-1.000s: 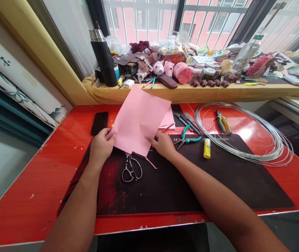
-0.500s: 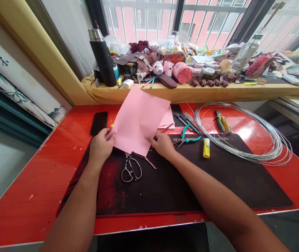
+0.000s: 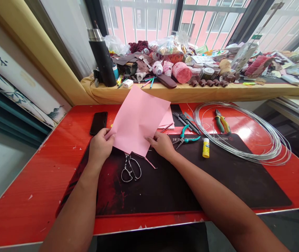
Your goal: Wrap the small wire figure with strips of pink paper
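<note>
A pink sheet of paper [image 3: 140,119] is held up over the dark mat [image 3: 165,189], tilted, with a notch in its lower edge. My left hand [image 3: 100,145] pinches its left edge between thumb and fingers. On the right edge, my right hand [image 3: 162,144] grips it with the thumb in front. Below the sheet lie scissors [image 3: 130,169], their handles showing and their blades hidden under the paper. A thin pink strip [image 3: 150,163] pokes out beside them. Behind the sheet, more pink paper [image 3: 167,119] shows on the table.
Right of my right hand lie teal pliers [image 3: 184,137], cutters [image 3: 188,122] and a yellow glue stick [image 3: 206,148]. A wire coil [image 3: 272,150] and green-yellow pliers [image 3: 222,123] lie farther right. A phone [image 3: 98,123] is at left. A black flask [image 3: 102,59] stands on the crowded sill.
</note>
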`<act>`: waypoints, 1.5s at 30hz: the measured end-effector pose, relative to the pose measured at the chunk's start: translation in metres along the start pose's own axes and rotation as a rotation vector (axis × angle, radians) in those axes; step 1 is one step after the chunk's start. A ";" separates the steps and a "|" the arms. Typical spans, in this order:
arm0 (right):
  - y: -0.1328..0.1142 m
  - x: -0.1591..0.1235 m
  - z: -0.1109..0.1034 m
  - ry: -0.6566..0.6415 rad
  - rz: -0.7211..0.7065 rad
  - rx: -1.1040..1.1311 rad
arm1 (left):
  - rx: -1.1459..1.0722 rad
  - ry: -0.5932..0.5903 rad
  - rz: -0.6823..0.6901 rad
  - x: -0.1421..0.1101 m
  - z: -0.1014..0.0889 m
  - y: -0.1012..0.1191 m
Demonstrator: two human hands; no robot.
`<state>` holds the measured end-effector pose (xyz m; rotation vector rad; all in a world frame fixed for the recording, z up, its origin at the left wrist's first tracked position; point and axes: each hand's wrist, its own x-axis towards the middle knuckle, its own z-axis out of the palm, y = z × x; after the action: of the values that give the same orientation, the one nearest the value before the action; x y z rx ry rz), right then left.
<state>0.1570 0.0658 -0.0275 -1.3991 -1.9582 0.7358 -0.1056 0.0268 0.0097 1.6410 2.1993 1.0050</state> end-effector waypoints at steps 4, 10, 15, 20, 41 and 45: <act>0.000 0.000 0.000 -0.002 0.004 -0.003 | -0.002 0.003 0.000 0.000 0.000 0.000; -0.001 0.000 -0.001 -0.006 0.003 0.006 | 0.002 0.002 0.009 0.000 0.000 -0.001; 0.000 0.000 0.000 0.003 -0.004 0.005 | 0.011 0.006 0.010 0.001 0.001 -0.002; 0.000 -0.001 0.000 0.008 0.001 0.026 | 0.031 -0.009 0.025 0.002 0.000 -0.007; -0.008 -0.008 0.000 -0.012 0.073 0.463 | -0.790 -0.041 -0.238 0.020 -0.011 -0.024; -0.010 -0.007 -0.002 -0.004 0.070 0.574 | -0.877 -0.184 -0.256 0.021 -0.013 -0.024</act>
<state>0.1541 0.0561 -0.0206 -1.1090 -1.5277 1.2158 -0.1382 0.0372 0.0089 0.9689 1.4468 1.3864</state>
